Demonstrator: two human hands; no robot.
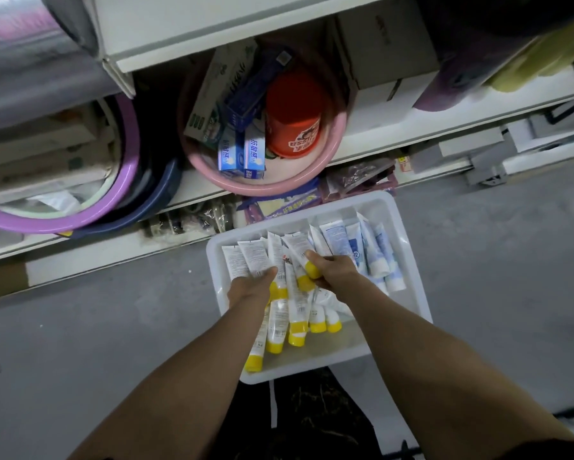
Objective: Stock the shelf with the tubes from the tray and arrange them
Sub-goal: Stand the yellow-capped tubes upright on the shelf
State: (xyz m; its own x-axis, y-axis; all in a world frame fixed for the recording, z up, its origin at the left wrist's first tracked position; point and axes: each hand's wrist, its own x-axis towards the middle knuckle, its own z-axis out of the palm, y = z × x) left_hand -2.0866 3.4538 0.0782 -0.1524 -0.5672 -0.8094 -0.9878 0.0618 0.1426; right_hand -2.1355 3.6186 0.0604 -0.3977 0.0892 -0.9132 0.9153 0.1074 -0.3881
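Note:
A white plastic tray point(408, 260) sits on the floor in front of the shelf point(395, 134). It holds several white tubes with yellow caps point(280, 327) on the left and several blue-and-white tubes with white caps point(372, 250) on the right. My left hand point(252, 285) holds a fan of yellow-capped tubes point(246, 257) from underneath, thumb on top. My right hand point(332, 270) grips one yellow-capped tube point(300, 250) near its cap, over the middle of the tray.
A pink basin point(272, 184) on the low shelf holds toothpaste boxes point(242, 154) and an orange bucket point(294, 117). Purple and dark blue basins point(113, 207) lean at the left. Packaged goods point(362, 177) lie under the shelf edge. Grey concrete floor point(113, 327) surrounds the tray.

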